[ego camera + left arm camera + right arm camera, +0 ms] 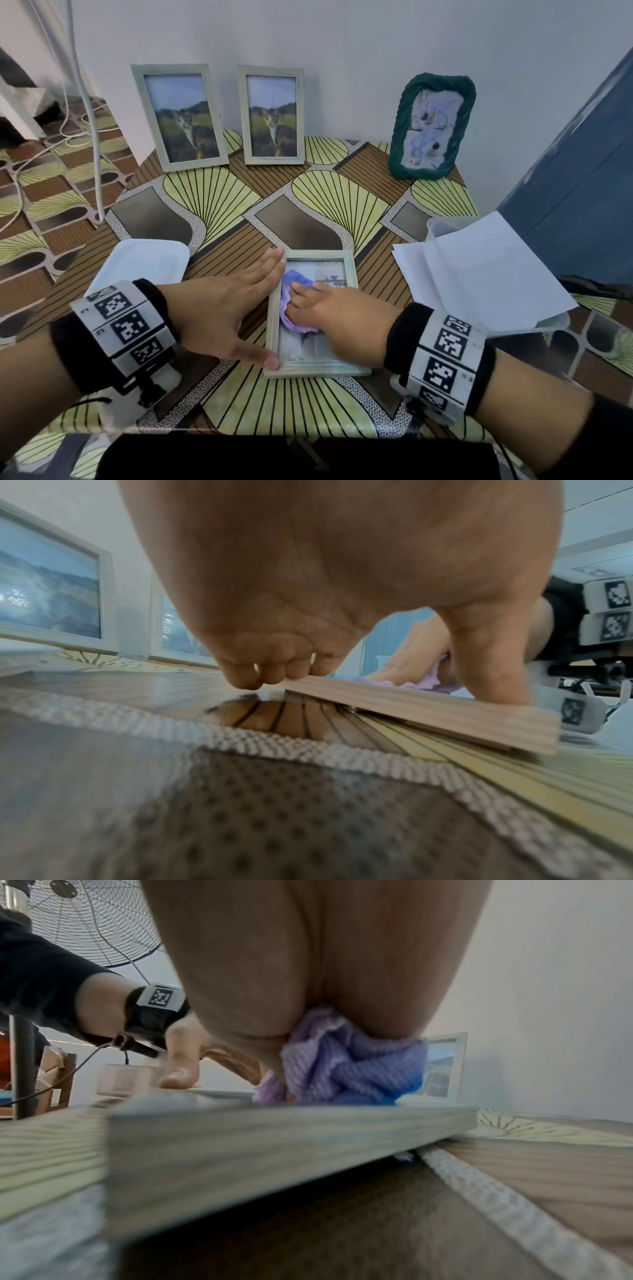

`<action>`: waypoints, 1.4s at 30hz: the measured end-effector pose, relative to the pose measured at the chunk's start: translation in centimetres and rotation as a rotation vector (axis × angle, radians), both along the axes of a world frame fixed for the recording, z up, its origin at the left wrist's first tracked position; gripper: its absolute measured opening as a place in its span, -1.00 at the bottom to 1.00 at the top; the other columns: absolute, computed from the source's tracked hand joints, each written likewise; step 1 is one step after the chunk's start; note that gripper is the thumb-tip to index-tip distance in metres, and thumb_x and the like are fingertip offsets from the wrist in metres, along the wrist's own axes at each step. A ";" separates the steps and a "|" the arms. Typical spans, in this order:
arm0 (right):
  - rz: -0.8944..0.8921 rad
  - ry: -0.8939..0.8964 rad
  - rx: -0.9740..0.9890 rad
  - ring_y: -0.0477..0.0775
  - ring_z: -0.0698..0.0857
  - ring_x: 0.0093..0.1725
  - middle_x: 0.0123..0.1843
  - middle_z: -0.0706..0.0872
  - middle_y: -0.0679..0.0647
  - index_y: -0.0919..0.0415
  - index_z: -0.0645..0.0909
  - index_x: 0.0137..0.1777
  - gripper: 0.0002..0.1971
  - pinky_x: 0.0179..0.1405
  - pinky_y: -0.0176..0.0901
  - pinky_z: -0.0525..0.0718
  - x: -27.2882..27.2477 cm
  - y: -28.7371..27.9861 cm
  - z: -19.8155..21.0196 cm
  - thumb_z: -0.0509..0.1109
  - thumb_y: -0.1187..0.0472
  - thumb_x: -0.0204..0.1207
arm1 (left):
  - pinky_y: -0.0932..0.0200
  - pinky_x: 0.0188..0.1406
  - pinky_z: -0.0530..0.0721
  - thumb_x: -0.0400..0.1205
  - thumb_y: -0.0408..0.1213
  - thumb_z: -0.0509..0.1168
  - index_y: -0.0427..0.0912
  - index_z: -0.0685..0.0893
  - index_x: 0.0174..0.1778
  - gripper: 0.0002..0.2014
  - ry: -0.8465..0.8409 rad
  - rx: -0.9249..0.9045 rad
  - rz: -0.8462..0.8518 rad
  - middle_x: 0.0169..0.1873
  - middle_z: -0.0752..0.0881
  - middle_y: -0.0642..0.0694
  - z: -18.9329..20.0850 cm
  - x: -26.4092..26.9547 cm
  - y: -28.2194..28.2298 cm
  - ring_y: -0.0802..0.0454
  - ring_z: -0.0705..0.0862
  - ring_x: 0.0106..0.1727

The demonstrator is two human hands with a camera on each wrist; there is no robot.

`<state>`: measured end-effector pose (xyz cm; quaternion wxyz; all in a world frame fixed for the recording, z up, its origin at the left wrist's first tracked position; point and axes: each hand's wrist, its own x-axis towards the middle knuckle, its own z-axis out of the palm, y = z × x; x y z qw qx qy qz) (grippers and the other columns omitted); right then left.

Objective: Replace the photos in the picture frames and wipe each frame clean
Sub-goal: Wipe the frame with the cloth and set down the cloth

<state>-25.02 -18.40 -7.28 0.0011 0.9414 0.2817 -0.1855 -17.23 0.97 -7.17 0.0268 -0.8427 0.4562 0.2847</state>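
cloth [297,301] under right hand [337,317]: lilac-blue, waffled | frame [351,274] between hands: pale grey-green woodgrain | frame [432,125] beyond right hand: dark green, ribbed | counter [219,202]: yellow-green fans, brown stripes, black lines | wrist bands [125,323]: white, black-square codes

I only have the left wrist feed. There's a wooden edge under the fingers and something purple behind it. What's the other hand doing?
Observer: The right hand presses a purple cloth onto the glass of the flat frame, which lies on the table.
Operator: What else is on that table?
Observer: Three frames stand at the back: two light ones with cat photos, and a dark green frame to the right.
Operator: Spare photos nearby?
Observer: White sheets lie over a clear container on the right; their printed side is not visible.
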 end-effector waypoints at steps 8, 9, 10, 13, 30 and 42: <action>0.063 0.033 0.000 0.15 0.40 0.55 0.67 0.32 0.05 0.09 0.36 0.61 -0.39 0.31 0.00 0.54 -3.9 -0.3 0.9 0.17 0.42 0.55 | 0.31 0.55 -0.40 0.31 0.62 0.15 -0.14 -0.57 0.59 0.35 0.003 -0.003 0.011 0.54 -0.65 0.05 0.2 -0.2 0.1 0.31 -0.59 0.54; 0.054 0.025 -0.017 0.17 0.46 0.48 0.63 0.37 0.05 0.10 0.37 0.60 -0.41 0.30 0.00 0.55 -4.2 -0.4 1.0 0.16 0.41 0.55 | 0.32 0.54 -0.41 0.31 0.62 0.16 -0.14 -0.56 0.59 0.35 0.007 -0.005 0.014 0.54 -0.64 0.05 0.3 -0.2 0.1 0.31 -0.58 0.54; 0.045 0.018 -0.042 0.18 0.50 0.44 0.59 0.43 0.06 0.12 0.38 0.59 -0.42 0.35 0.03 0.55 -4.5 -0.5 1.2 0.17 0.41 0.54 | 0.34 0.53 -0.42 0.32 0.60 0.18 -0.14 -0.56 0.59 0.35 0.010 -0.008 0.017 0.54 -0.64 0.05 0.3 -0.2 0.1 0.31 -0.58 0.55; 0.028 -0.009 -0.150 0.18 0.54 0.41 0.52 0.51 0.11 0.21 0.42 0.54 -0.48 0.47 0.08 0.47 -5.4 -1.0 1.6 0.19 0.39 0.55 | 0.40 0.44 -0.49 0.34 0.56 0.23 -0.13 -0.55 0.60 0.34 0.029 -0.015 0.032 0.55 -0.63 0.05 0.4 -0.3 0.1 0.29 -0.57 0.56; -0.065 -0.024 -0.277 0.13 0.25 0.67 0.75 0.08 0.13 0.18 0.08 0.72 -0.37 0.60 0.03 0.30 1.8 -2.0 1.7 0.15 0.35 0.66 | 0.28 0.58 -0.28 0.34 0.54 0.26 -0.14 -0.57 0.59 0.35 0.033 -0.003 0.028 0.53 -0.65 0.04 0.2 -0.1 -0.2 0.22 -0.51 0.60; -0.183 0.004 0.042 0.19 0.43 0.54 0.65 0.33 0.15 0.17 0.40 0.52 -0.55 0.47 0.00 0.42 1.1 0.7 0.1 0.28 0.22 0.63 | 0.26 0.60 -0.26 0.34 0.57 0.22 -0.13 -0.54 0.60 0.34 0.019 -0.013 0.021 0.54 -0.64 0.04 -0.1 0.0 -0.1 0.21 -0.53 0.60</action>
